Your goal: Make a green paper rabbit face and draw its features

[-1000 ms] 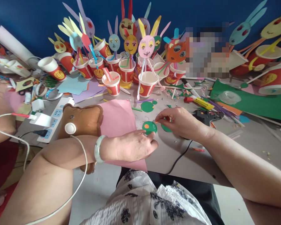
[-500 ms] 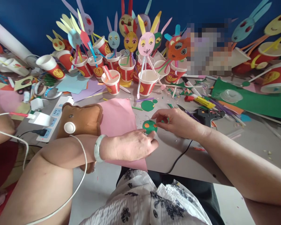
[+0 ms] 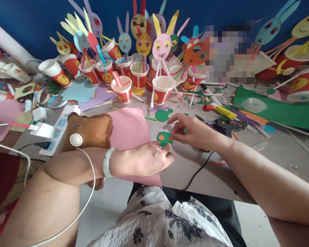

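Observation:
A green paper circle (image 3: 165,144) lies on the table with an orange paper dot (image 3: 161,137) on its left side. A smaller orange paper piece (image 3: 170,138) is at its right side, partly covered by fingertips. With fingers curled, my left hand (image 3: 146,159) holds the circle by its near edge. My right hand (image 3: 189,132) is at the circle's right edge; its lowest fingertip touches the orange piece while the index finger is lifted and apart. Beyond the hands lies another green paper cutout (image 3: 162,115) with a small green dot (image 3: 170,111).
Pink paper (image 3: 128,127) and a brown hot-water bag (image 3: 92,128) with a white cable lie left, beside a power strip (image 3: 63,121). Paper cups (image 3: 163,94) with paper rabbit faces line the back. A black glue gun (image 3: 224,128), markers and scraps lie right. Another person's arm shows far left.
My right index finger has lifted away from the green circle, widening the gap to the fingertip below. My left hand stays in place. The other person's arm at far left has drawn back.

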The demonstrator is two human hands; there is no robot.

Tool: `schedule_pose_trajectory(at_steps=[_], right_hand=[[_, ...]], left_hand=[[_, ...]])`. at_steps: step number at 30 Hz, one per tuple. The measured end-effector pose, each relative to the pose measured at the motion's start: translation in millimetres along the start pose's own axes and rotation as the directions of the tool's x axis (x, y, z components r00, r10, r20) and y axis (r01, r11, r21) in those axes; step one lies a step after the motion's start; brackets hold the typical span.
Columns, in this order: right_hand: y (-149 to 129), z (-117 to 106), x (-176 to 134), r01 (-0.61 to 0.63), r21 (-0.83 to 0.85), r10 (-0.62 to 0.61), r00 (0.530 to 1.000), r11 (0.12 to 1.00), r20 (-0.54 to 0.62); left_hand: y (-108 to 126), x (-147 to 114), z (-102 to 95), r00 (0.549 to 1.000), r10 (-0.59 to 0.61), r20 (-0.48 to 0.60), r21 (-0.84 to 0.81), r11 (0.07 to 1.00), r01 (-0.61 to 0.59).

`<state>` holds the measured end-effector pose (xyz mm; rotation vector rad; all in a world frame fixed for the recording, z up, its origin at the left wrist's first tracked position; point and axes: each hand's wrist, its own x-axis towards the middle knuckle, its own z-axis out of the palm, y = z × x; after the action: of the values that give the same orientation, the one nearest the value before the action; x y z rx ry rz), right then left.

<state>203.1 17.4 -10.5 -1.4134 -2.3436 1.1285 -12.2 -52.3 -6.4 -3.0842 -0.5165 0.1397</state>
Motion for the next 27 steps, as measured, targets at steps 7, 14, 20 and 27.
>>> schedule_pose_trajectory(at_steps=[7,14,20,27], right_hand=[[-7.7,3.3,-0.3,-0.023,-0.06,0.022,1.0,0.998,-0.011],[-7.2,6.0,0.9,-0.004,-0.053,0.002,0.999,0.999,-0.049],[-8.1,7.0,2.0,-0.036,-0.054,0.033,0.998,0.998,-0.059],[-3.8,9.0,3.3,-0.018,-0.059,0.014,0.997,0.998,-0.075]], left_hand=[[0.1,0.0,1.8,1.0,-0.009,-0.005,-0.005,1.0,0.009],[0.5,0.2,-1.0,1.0,-0.015,0.018,0.005,1.0,0.015],[0.3,0.6,-1.9,1.0,-0.006,0.027,0.014,1.0,0.005],[0.6,0.5,-3.7,0.999,-0.006,0.038,0.013,1.0,0.006]])
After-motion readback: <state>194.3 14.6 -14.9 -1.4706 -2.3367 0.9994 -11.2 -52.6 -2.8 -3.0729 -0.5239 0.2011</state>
